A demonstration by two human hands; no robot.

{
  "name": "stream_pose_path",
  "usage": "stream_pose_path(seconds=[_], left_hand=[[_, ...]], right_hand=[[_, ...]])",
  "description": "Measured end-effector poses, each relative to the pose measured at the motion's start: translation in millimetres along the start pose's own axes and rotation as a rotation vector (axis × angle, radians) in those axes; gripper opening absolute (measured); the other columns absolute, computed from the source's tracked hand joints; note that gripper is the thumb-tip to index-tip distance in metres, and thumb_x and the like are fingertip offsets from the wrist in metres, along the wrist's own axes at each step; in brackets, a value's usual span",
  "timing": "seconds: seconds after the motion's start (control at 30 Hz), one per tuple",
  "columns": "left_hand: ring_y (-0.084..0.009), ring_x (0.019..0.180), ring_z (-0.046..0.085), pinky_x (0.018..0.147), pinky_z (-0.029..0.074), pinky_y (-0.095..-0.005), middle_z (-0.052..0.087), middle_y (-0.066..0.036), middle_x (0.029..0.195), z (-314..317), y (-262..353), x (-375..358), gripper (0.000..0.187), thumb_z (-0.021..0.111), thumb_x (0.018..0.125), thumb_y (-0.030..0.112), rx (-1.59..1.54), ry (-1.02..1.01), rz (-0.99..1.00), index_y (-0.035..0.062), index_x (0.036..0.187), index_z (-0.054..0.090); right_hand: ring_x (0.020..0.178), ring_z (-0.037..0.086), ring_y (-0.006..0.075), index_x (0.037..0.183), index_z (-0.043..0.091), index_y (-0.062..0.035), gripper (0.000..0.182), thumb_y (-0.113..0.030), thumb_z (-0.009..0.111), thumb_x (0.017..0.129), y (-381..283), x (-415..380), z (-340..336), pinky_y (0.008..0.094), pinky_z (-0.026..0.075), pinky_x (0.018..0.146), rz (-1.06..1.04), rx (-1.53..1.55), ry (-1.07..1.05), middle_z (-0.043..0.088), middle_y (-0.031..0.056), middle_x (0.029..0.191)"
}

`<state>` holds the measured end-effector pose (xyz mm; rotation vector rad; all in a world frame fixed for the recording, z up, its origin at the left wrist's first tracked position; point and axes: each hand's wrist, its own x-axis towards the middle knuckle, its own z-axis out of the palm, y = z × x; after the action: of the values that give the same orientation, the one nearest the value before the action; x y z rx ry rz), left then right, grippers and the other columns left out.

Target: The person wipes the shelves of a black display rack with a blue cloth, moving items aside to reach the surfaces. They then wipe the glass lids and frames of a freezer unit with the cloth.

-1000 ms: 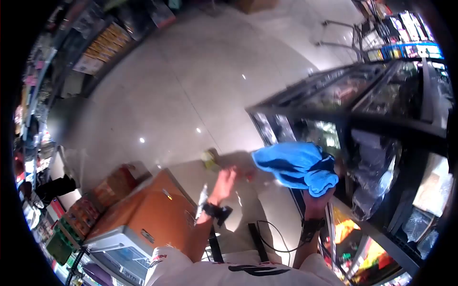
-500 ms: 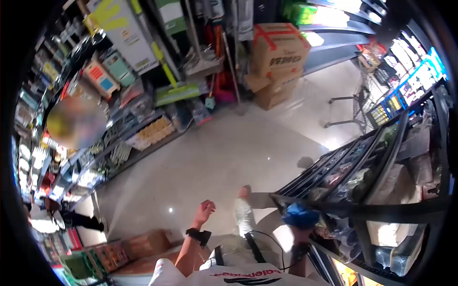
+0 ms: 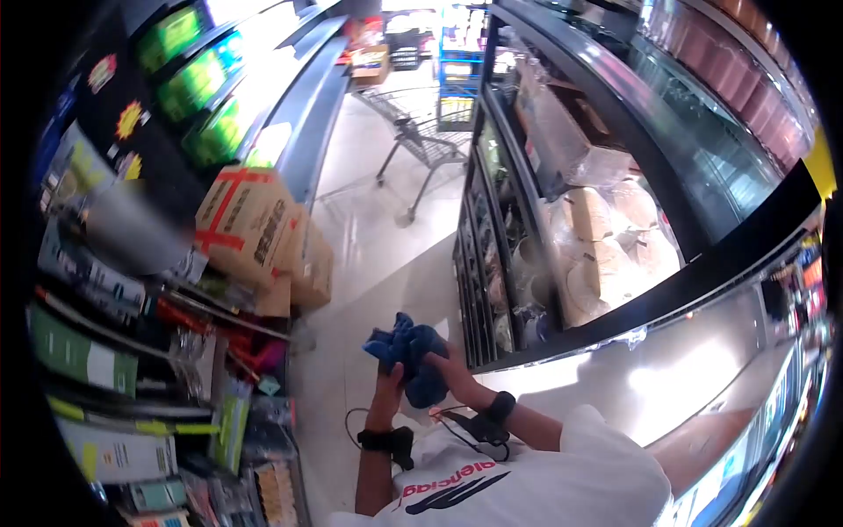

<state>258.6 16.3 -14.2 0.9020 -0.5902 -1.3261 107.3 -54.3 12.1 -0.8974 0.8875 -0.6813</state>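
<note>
A crumpled dark blue cloth (image 3: 411,347) is held in front of my body, above the aisle floor. My left hand (image 3: 386,395) grips its lower left side, with the thumb pointing up along it. On the other side, my right hand (image 3: 454,373) is closed around the right part of the cloth. Bunched folds stick up above both hands and hide some of the fingers. Each wrist wears a black band, and a thin black cable loops near my forearms.
Shelves with bowls (image 3: 606,255) in clear wrap rise close on my right. Cardboard boxes (image 3: 250,224) are stacked on the left beside cleaning tools. A shopping cart (image 3: 421,140) stands farther down the aisle. Green packs (image 3: 193,88) fill a shelf at upper left.
My view has swung right along the aisle. The blue cloth, earlier by the right shelf at my right hand, is now in front of me. My left hand, empty before, has taken hold of it.
</note>
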Motion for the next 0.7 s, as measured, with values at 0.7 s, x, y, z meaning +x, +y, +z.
stream_pose_path(seconds=[0.7], left_hand=[[-0.0501, 0.153, 0.031, 0.123, 0.037, -0.0559, 0.035, -0.016, 0.164, 253, 203, 187, 0.07, 0.084, 0.075, 0.011, 0.133, -1.526, 1.251, 0.03, 0.138, 0.06]], right_hand=[[0.148, 0.04, 0.036, 0.157, 0.039, -0.0103, 0.07, -0.033, 0.068, 0.097, -206, -83, 61, 0.0513, 0.037, 0.12, -1.08, -0.828, 1.391, 0.042, 0.0199, 0.16]])
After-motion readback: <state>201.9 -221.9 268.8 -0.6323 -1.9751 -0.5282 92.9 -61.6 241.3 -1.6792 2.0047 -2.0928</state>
